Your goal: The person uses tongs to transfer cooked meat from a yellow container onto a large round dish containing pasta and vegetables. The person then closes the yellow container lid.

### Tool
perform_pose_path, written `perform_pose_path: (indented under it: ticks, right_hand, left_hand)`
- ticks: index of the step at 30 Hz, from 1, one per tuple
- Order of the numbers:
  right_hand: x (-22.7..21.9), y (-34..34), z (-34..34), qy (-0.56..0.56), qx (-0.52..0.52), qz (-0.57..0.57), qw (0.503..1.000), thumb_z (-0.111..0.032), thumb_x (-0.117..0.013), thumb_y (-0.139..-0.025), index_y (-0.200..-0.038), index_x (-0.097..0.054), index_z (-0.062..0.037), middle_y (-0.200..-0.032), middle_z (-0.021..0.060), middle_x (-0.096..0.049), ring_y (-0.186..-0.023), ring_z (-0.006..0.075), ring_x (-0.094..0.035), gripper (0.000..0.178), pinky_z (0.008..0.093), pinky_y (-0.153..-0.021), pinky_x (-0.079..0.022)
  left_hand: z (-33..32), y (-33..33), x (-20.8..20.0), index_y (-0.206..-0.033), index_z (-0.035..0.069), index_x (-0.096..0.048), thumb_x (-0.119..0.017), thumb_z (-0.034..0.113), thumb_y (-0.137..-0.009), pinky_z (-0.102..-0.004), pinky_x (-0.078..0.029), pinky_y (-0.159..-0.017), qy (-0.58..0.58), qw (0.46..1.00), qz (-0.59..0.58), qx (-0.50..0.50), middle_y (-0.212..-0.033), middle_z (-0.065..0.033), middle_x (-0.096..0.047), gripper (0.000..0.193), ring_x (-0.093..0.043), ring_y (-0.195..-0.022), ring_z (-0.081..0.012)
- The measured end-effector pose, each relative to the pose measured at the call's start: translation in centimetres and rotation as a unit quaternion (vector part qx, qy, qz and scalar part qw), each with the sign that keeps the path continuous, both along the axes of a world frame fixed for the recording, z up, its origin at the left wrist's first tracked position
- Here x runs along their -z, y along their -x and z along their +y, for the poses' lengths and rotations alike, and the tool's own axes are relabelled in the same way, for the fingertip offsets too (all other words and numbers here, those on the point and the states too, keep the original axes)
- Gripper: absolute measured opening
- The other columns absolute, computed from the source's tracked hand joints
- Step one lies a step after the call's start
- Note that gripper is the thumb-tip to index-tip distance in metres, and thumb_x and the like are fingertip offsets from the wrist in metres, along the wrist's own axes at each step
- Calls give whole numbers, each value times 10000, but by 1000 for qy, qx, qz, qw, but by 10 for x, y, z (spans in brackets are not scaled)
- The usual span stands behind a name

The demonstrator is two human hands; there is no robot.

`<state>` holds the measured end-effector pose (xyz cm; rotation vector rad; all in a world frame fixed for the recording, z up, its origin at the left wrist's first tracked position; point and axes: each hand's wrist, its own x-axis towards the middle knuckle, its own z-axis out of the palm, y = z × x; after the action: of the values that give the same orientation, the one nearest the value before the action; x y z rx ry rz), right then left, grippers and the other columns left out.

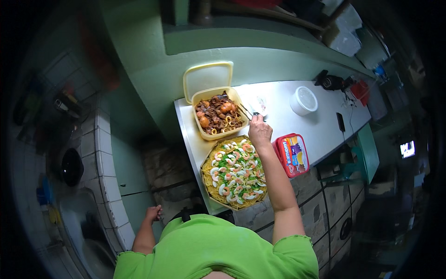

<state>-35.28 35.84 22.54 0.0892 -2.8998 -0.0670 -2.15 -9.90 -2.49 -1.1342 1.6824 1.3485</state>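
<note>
Utensil (245, 110) at the stew tub's (215, 136) right edge

The right hand's (260, 131) fingers wrap its handle; a pale item (259, 104) lies just beyond them, noodles (239, 174) nearer the body, red box (291, 156) lower right, white tub (304, 102) farther right (left hand (154, 213) curled well away, its hold unclear).

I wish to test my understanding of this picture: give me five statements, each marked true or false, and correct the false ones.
1. The right hand holds a thin, dark utensil at the square, yellowish plastic container of dark-sauced food. True.
2. This container's lid is closed. False: the yellowish plastic lid stands open.
3. Green, white and orange toppings lie on the yellow noodles. True.
4. The left hand touches the container. False: the left hand is apart from it.
5. The white, round plastic tub is nearer the person than the red, rectangular tub. False: the white tub is farther.
</note>
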Motion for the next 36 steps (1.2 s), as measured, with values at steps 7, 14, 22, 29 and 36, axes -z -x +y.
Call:
perform_pose_path:
  ticks: [7, 14, 22, 29, 36]
  right_hand:
    - [-2, 20, 4, -24, -28, 18, 999, -107, -545, -875, -944, -623, -61, -911, 109, -616, -700, 285, -679, 115, 394, -606, -554]
    - [-19, -103, 55, 342, -76, -85, 933, -159, -632, -877, -985, -686, -48, -831, 120, -628, -715, 247, -625, 164, 351, -636, -470]
    - [24, -164, 49, 314, -119, -160, 928, -170, -631, -879, -1048, -674, -94, -845, 79, -623, -752, 263, -635, 189, 361, -666, -490]
    - [0, -131, 46, 374, -109, -105, 915, -191, -610, -889, -1019, -678, -64, -851, 117, -627, -739, 299, -633, 194, 392, -657, -487]
    - [-21, -27, -3, 136, -132, -59, 980, -261, -574, -912, -929, -675, -114, -875, 94, -634, -796, 313, -642, 179, 438, -702, -503]
  left_hand:
    - [-15, -29, 3, -867, 71, -653, -614, 399, -906, -309, -444, -460, -8, 999, 5, -49, -649, 3, -535, 332, -493, -474, -121]
    - [-10, -29, 6, -885, 63, -651, -613, 408, -905, -307, -445, -462, -21, 999, -3, -45, -648, 2, -531, 347, -483, -465, -122]
    - [-6, 10, -6, -850, 78, -644, -615, 415, -905, -282, -419, -440, -1, 999, 27, 22, -632, 13, -537, 342, -485, -455, -106]
    - [-4, 19, -16, -828, 93, -642, -618, 404, -907, -285, -420, -442, -1, 999, 35, 21, -629, 20, -535, 322, -481, -448, -104]
    - [-4, -2, -9, -890, 81, -651, -624, 398, -906, -312, -448, -453, -14, 1000, 9, 8, -695, -12, -536, 319, -500, -480, -134]
